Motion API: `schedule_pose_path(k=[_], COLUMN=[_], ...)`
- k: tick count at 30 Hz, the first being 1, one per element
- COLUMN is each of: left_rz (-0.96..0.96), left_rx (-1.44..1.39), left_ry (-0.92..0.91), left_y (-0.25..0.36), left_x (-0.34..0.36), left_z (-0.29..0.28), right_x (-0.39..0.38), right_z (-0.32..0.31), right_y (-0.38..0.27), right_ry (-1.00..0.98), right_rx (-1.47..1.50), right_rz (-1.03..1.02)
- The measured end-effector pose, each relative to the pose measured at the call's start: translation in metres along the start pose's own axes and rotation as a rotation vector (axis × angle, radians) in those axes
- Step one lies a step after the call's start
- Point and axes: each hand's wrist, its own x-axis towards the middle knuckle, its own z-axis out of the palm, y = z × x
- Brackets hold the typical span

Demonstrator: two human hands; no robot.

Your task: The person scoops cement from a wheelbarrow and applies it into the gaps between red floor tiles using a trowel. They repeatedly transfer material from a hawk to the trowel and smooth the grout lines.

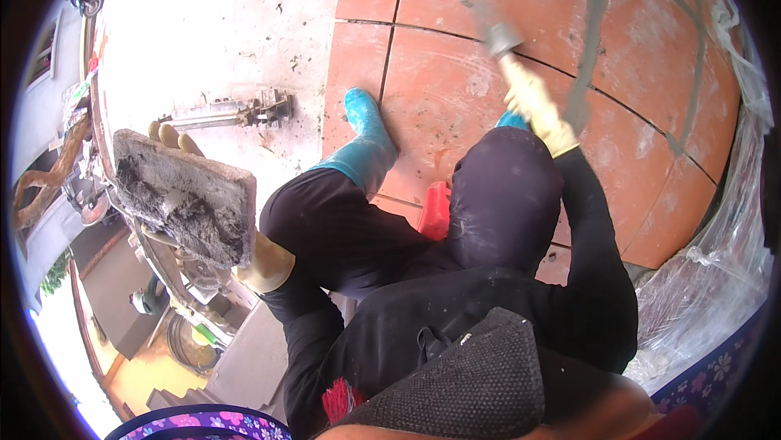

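Observation:
In my left hand (pixel 268 265), gloved in cream, is a flat rectangular board (pixel 232 184) carrying a heap of wet grey mortar (pixel 179 208). The glove's fingertips curl over its far edge. My right hand (pixel 538 106), in a matching glove, grips a small trowel-like tool (pixel 501 40) with a grey head; motion smears its blade. That tool is over the reddish-orange floor tiles (pixel 455 74), close to a dark open joint. Grey mortar fills the wider joint (pixel 596 17) to the right of it. Whether the blade touches the tile, I cannot tell.
A tile cutter (pixel 224 111) lies on the pale floor at left. Between my legs sits a red object (pixel 436 211). My blue boot (pixel 366 135) rests on the tiles. Crumpled clear plastic sheeting (pixel 700 302) lines the right side. A coiled hose (pixel 191 344) is at lower left.

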Motion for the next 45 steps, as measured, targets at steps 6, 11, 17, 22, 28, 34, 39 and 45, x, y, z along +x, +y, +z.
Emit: schedule_pose_path(k=[6, 11, 17, 22, 28, 34, 39, 45], left_rz=[-0.065, -0.018, 0.095, 0.076, 0.071, 0.068, 0.067, -0.081], left_rx=[-0.160, -0.010, 0.609, 0.592, 0.423, 0.688, 0.139, 0.068], left_ry=[-0.007, 0.120, 0.403, 0.458, 0.375, 0.391, 0.211, 0.201], left_y=[0.003, -0.001, -0.012, -0.003, 0.001, 0.017, 0.021, 0.030], left_x=[-0.003, -0.001, -0.003, 0.000, -0.008, -0.009, -0.010, -0.004], left_z=[0.002, 0.009, 0.026, 0.025, 0.014, 0.006, -0.005, 0.000], right_x=[0.028, -0.024, 0.058, 0.064, 0.010, 0.116, 0.120, 0.021], right_z=[0.010, 0.075, 0.030, 0.049, 0.117, 0.043, 0.052, 0.127], right_y=[-0.029, -0.017, -0.066, -0.060, -0.028, -0.104, -0.103, -0.039], right_ry=[0.032, -0.395, 0.213, 0.048, -0.573, 0.185, 0.197, -0.651], right_rx=[0.022, -0.634, -0.035, -0.018, -0.633, 0.035, -0.063, -0.622], right_rz=[0.078, -0.096, 0.058, 0.061, 0.141, 0.056, 0.028, 0.069])
